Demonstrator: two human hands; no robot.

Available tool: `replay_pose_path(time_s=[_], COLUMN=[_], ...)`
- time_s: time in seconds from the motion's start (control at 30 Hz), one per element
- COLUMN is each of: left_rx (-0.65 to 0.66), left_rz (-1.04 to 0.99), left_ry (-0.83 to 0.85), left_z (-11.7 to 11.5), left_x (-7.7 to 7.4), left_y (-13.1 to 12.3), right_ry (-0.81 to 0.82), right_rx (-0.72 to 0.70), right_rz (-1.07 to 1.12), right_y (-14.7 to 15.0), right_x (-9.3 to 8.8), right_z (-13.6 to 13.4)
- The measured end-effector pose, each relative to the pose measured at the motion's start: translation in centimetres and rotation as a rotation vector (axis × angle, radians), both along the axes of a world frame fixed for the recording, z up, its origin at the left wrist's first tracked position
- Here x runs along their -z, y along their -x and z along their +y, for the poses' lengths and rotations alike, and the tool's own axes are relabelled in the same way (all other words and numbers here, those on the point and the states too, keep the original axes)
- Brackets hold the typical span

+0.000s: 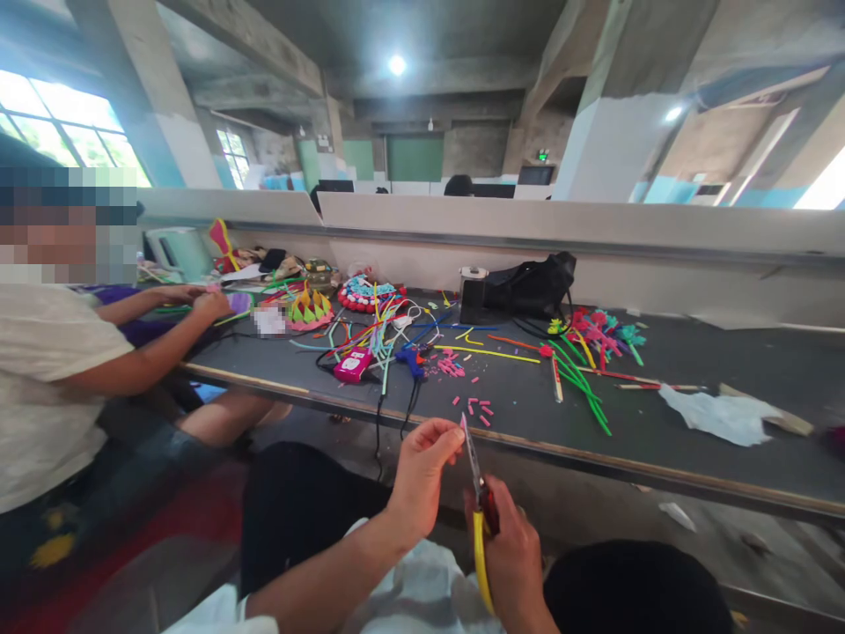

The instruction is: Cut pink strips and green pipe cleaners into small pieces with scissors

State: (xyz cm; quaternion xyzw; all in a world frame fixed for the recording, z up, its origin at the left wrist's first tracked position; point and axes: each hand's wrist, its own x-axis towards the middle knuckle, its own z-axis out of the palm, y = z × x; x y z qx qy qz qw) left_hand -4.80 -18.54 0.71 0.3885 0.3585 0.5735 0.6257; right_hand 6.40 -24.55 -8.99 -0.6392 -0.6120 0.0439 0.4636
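My right hand (511,550) is wrapped round a pair of scissors (476,471) with a yellow handle loop and a dark red one. Their blades point up and away from me, just off the table's front edge. At the blade tips, my left hand (426,462) is closed in a pinch of thumb and forefinger. A hint of pink shows by the fingertips, but what they hold is too small to make out. Short pink pieces (486,408) lie scattered on the table beyond the blades, with a denser pile of pink bits (450,363) farther back.
A blue glue gun (413,361), a pink box with a cord (353,364) and loose coloured pipe cleaners (389,328) lie left of centre. Green stems with bright flowers (598,339), a black bag (534,286) and white tissue (719,414) are rightward. A co-worker (59,379) sits at left.
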Motion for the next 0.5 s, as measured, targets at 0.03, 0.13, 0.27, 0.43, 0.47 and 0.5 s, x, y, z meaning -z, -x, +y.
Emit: replay_pose_path(time_s=[0.03,0.13,0.27,0.43,0.47,0.5], left_rx=[-0.003,0.0,0.017,0.1,0.11,0.108], left_rz=[0.004,-0.007,-0.06,-0.188,-0.199,-0.191], left_ry=[0.001,-0.003,0.001,0.033,0.043,0.05], left_z=[0.2,1.1,2.8,4.7,5.0,5.4], left_x=[0.1,0.1,-0.1,-0.4,-0.3,-0.2], left_y=[0.0,0.0,-0.1,-0.2,-0.2,0.0], right_ry=[-0.003,-0.002,-0.025,-0.076,-0.093,-0.102], right_rx=[-0.001,-0.036,-0.065,-0.098,-0.085,-0.065], right_rz=[0.021,0.095,0.151,0.183,0.209,0.245], right_y=[0.0,-0.2,-0.9,-1.3,-1.1,-0.8], right_x=[0.0,-0.4,-0.8,-0.1,0.3,0.8], right_z=[0.3,1.5,3.5,5.4,5.6,5.7])
